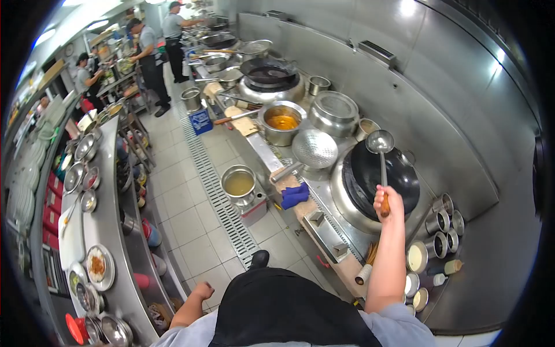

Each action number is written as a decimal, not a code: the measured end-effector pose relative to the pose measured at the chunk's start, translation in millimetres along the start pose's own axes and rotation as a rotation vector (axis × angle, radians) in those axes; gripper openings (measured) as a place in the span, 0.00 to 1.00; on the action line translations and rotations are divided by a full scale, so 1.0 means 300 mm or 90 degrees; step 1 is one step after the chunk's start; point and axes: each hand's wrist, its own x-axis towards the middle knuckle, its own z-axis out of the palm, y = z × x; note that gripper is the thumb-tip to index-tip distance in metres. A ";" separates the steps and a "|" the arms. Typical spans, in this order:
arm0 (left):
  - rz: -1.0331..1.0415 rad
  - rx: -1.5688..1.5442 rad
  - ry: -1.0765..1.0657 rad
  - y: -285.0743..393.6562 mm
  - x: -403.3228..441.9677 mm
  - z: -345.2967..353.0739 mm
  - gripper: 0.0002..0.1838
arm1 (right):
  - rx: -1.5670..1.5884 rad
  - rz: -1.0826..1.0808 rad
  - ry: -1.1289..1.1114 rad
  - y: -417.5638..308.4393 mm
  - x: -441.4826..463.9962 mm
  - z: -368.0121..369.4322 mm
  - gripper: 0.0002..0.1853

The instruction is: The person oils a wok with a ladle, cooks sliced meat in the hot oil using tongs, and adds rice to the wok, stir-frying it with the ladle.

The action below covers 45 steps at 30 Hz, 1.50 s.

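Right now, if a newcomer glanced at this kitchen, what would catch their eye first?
Probably the metal ladle, gripped in the right hand and seen against the black wok. Next might come the orange contents of a pot farther along the counter, then the blue-purple cloth lying on the counter's edge.

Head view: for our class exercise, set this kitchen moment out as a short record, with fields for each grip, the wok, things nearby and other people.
Right grip: closed on the wooden handle of a metal ladle
Left grip: lowered, fingers curled, no object visible in it
Wok: black; the ladle's bowl overlaps its back rim in view, contact unclear
Nearby: perforated strainer, purple-blue cloth, pot of orange liquid
Other people: at least three, in the background
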 end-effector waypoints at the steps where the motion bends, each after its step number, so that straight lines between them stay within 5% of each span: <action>1: -0.042 -0.001 -0.029 -0.073 -0.023 0.037 0.19 | -0.010 0.000 -0.008 -0.014 0.037 0.054 0.02; 6: 0.086 0.259 -0.178 -0.251 -0.245 0.138 0.24 | -0.280 -0.043 -0.061 0.011 0.259 0.339 0.07; 8: -0.180 0.053 -0.019 -0.405 -0.199 0.352 0.22 | -0.375 -0.114 -0.069 0.038 0.363 0.409 0.06; 9: -0.186 0.046 -0.017 -0.402 -0.206 0.363 0.22 | -0.397 -0.155 -0.074 0.046 0.371 0.446 0.05; 11: -0.109 0.075 -0.050 -0.396 -0.219 0.390 0.20 | -0.406 -0.147 -0.059 0.063 0.351 0.454 0.05; 15: 0.027 0.092 -0.102 -0.385 -0.254 0.444 0.16 | -0.010 -0.093 -0.047 0.147 0.283 0.291 0.11; 17: 0.068 0.067 -0.121 -0.394 -0.270 0.478 0.15 | -0.007 -0.015 -0.121 0.162 0.221 0.151 0.17; 19: 0.137 0.021 -0.090 -0.319 -0.346 0.409 0.12 | -0.048 -0.055 0.068 0.181 0.103 0.113 0.17; 20: 0.222 0.182 -0.179 -0.378 -0.209 0.461 0.13 | -0.043 -0.049 -0.025 0.171 0.064 0.037 0.18; 21: -0.125 -0.124 -0.225 -0.188 -0.307 0.237 0.14 | 0.045 -0.030 -0.136 0.177 0.152 -0.144 0.14; 22: 0.337 0.208 -0.058 -0.303 -0.195 0.278 0.15 | 0.071 -0.034 -0.082 0.173 0.174 -0.228 0.16; 23: -0.049 -0.179 -0.094 -0.243 -0.194 0.164 0.16 | 0.046 0.040 -0.250 0.148 0.219 -0.365 0.09; 24: -0.106 -0.257 0.021 -0.189 -0.236 0.005 0.15 | 0.032 0.058 -0.266 0.161 0.273 -0.287 0.09; 27: -0.050 -0.461 0.276 -0.175 -0.230 -0.316 0.10 | -0.129 -0.012 -0.265 0.213 0.387 -0.188 0.06; 32: 0.025 -0.708 0.417 -0.316 -0.121 -0.658 0.09 | -0.365 -0.189 -0.230 0.266 0.458 0.018 0.03; 45: 0.049 -0.803 0.346 -0.558 0.048 -1.114 0.08 | -0.991 -0.564 0.030 0.497 0.399 0.490 0.18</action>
